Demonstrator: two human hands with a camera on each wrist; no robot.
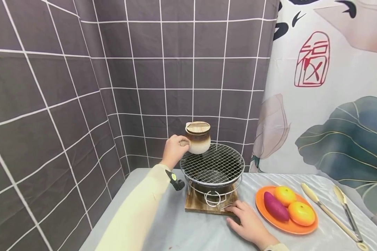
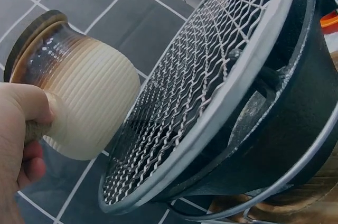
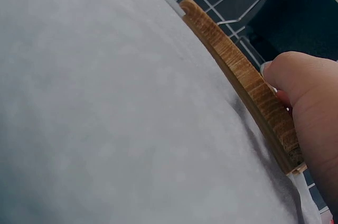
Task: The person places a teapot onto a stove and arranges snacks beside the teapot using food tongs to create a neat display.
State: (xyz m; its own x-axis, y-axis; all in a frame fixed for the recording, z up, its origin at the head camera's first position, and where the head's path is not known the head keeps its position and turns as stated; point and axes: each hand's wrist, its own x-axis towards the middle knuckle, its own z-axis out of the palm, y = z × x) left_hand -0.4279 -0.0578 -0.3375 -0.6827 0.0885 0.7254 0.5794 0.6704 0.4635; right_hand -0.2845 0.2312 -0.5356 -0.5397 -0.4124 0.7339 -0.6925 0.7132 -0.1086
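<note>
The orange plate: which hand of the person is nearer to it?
Right. The right hand is beside the orange plate, at the wooden board; the left hand is farther, gripping the pot by its handle near the grill.

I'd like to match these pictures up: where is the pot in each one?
Head: the pot is just below and right of centre, in the left hand.
Left wrist: at the left side, tilted in the picture.
Right wrist: not in it.
Shared landmark: the wooden board.
</note>
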